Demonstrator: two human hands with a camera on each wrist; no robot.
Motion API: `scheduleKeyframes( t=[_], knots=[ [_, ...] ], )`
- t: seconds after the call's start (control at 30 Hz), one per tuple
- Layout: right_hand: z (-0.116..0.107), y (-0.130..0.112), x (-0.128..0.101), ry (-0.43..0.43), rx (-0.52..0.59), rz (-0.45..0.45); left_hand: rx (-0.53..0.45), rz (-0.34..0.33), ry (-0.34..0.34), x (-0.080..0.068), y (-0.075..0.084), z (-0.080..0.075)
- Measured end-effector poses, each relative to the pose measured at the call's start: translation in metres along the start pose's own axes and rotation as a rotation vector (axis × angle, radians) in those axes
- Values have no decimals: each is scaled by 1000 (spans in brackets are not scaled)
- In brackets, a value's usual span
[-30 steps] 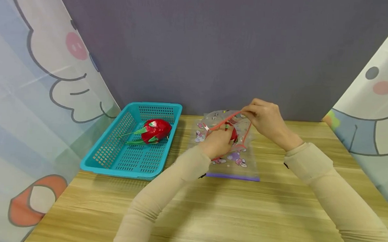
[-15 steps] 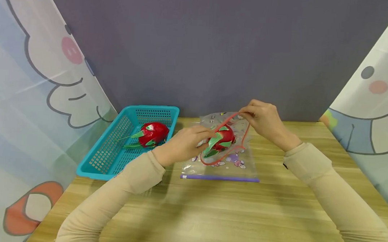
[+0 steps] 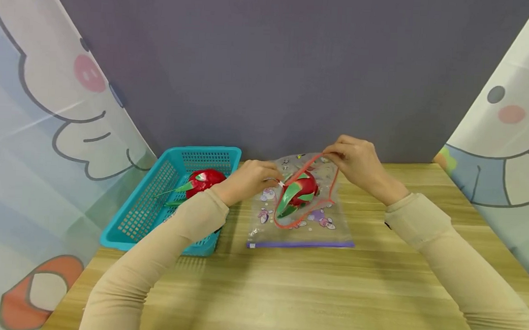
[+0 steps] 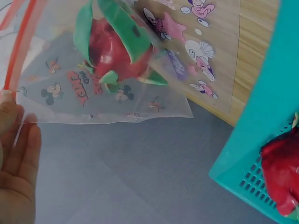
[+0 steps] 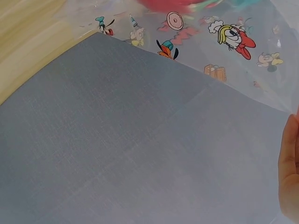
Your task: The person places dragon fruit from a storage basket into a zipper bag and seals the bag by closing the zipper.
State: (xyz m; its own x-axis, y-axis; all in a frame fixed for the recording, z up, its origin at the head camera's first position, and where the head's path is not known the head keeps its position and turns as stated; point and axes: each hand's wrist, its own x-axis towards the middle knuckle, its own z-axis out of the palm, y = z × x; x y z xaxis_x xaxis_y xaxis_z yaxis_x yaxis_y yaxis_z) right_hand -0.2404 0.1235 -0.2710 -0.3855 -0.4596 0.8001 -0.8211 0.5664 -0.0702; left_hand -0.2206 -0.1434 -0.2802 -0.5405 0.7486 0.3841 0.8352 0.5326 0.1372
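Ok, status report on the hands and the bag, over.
Left hand and right hand pinch the zip bag's red rim, mouth open. One dragon fruit inside; another in the teal basket. Nothing blocking.

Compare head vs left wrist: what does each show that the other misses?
Head only: both sleeved arms, the right hand pinching the red zip edge of the zip bag, the bag's purple bottom strip, the wooden table.
Left wrist only: the bag's cartoon prints close up and the underside of the left hand's fingers.
Both: a dragon fruit in the bag, a second dragon fruit in the teal basket, the left hand at the bag's mouth.
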Motion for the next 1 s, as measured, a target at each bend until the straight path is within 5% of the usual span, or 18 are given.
scheduleKeyframes(
  t=[0.17, 0.4, 0.57, 0.77, 1.0],
  knots=[
    [1, -1, -1, -30, 16, 50, -43, 15, 108, 0, -9, 3],
    [-6, -9, -9, -265, 142, 371, -179, -146, 246, -2, -24, -4],
    [-8, -21, -28, -388, 249, 496, -233, -240, 309, -5, -38, -7],
    [12, -43, -59, -439, 114, 375, -263, -362, 361, -5, -56, -6],
    [36, -51, -58, -187, 42, 144, -321, -463, 374, 1, -64, -6]
  ],
)
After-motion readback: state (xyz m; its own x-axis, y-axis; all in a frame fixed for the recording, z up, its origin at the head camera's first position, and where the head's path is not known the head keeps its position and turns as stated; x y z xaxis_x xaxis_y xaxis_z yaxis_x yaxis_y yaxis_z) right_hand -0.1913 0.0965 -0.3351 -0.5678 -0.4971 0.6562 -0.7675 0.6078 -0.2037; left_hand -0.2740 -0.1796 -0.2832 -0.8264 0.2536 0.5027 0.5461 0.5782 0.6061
